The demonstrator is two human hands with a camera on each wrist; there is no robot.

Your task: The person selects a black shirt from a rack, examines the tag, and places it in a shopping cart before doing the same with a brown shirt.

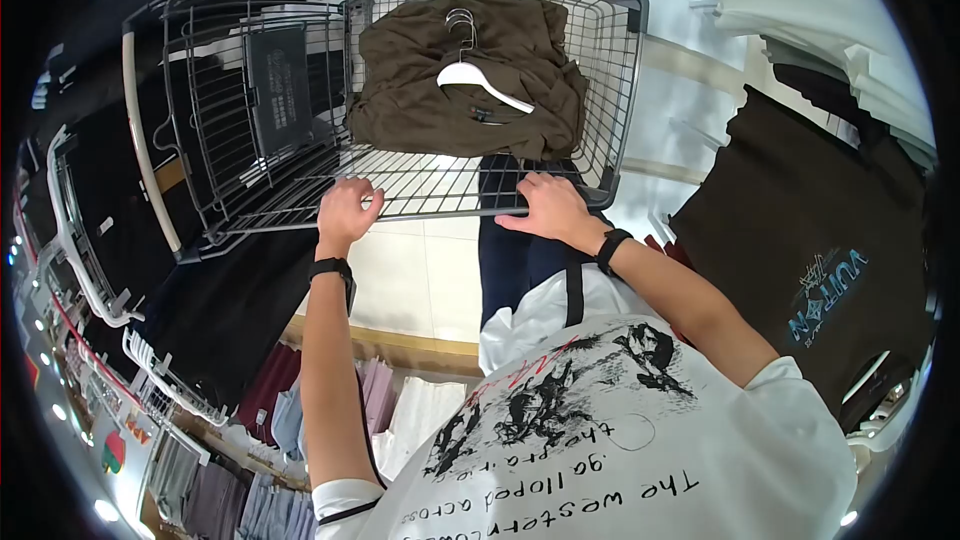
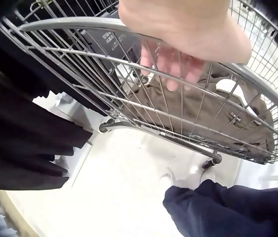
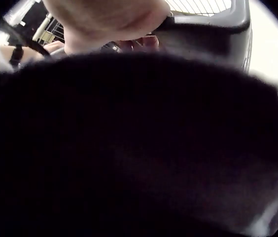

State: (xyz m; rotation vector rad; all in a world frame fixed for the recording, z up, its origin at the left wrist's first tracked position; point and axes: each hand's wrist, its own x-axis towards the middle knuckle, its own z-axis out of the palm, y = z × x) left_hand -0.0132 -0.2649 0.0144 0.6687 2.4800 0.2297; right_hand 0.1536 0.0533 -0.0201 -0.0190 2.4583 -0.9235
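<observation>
A wire shopping cart stands side-on before me, its near rim under both hands. My left hand grips that rim; in the left wrist view its fingers hook over the bar into the basket. Farther right, my right hand holds the same rim near the cart's corner. Dark cloth fills most of the right wrist view and hides much of that grip. Inside the basket lies a brown garment with a white hanger at its neck, the metal hooks pointing up.
Dark clothes hang close on the left. On the right hangs a dark brown shirt with blue lettering, beside pale garments. A low wooden-edged shelf with folded clothes is near my left side. Pale floor shows under the cart.
</observation>
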